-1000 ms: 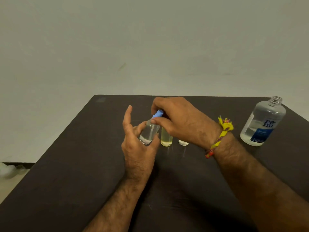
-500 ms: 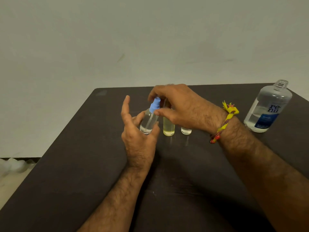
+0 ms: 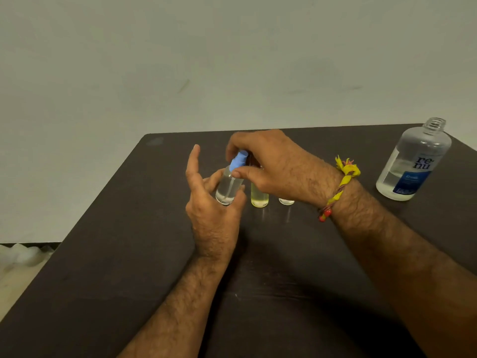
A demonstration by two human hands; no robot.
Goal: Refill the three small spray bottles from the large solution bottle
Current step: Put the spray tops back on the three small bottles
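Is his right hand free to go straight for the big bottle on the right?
Probably not at once: the right hand pinches the blue spray cap of the small bottle held by the left hand. Bare table lies between it and the open large solution bottle.

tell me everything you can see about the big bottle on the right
The large solution bottle is clear plastic with rounded shoulders and a threaded neck, no cap on it. It stands upright near the right edge of the dark table, well apart from both hands and the small bottles. A blue label reads "renu". Clear liquid fills roughly the lower third. Nothing touches it but the table.
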